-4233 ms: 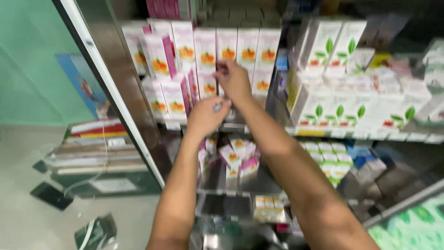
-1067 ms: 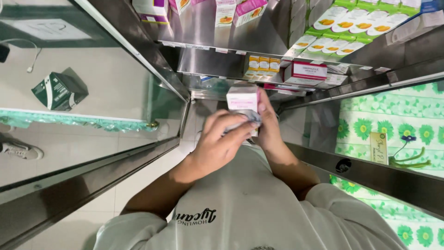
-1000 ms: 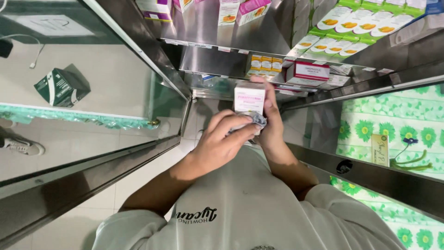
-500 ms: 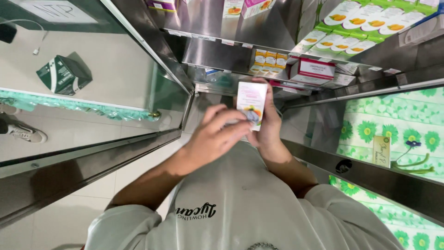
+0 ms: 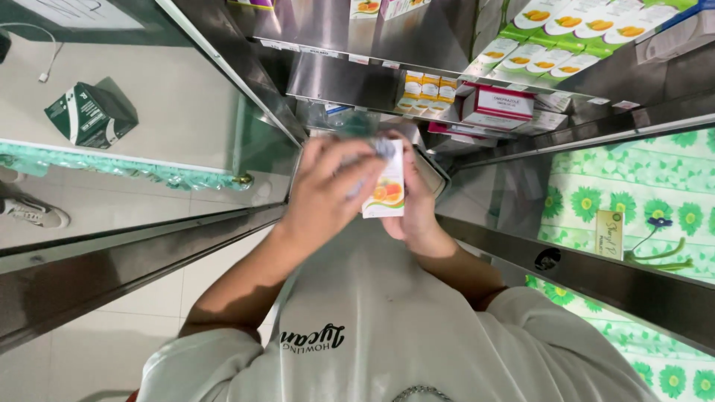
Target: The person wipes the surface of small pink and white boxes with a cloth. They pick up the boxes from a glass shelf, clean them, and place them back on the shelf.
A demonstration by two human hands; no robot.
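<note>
Holding a small white carton (image 5: 386, 186) with an orange fruit print, both hands meet at frame centre, just above the chest of a white T-shirt (image 5: 387, 335). Carton stands roughly upright, fruit print at its lower end, top end blurred.

Left hand (image 5: 328, 193) wraps the carton from 9 o'clock, fingers curled across its upper front; grip is closed on the box, thumb position unreadable through the blur. Right hand (image 5: 413, 201) backs the carton from 3 o'clock, palm against its far side, fingers mostly hidden behind it; also closed on the box. Hands touch each other around it.

At 12 o'clock from the carton: steel shelving (image 5: 335, 78), with a row of small yellow-and-white boxes (image 5: 428, 88) on a lower shelf. At 1 o'clock, a red-and-white flat box (image 5: 497, 104) lies just beside that row. Further out at 1 to 2 o'clock, a rank of green-and-white cartons (image 5: 566, 33) with orange fruit prints lies tilted on the upper shelf. More pink-and-orange boxes (image 5: 372, 7) sit cut off at the top edge.

At 3 to 4 o'clock: green cloth with a flower pattern (image 5: 633, 201), behind a steel rail (image 5: 596, 279). At 9 to 10 o'clock: glass panel in a metal frame (image 5: 149, 246), a dark green package (image 5: 89, 115) seen through it, a sneaker (image 5: 33, 212) at the far left edge.
</note>
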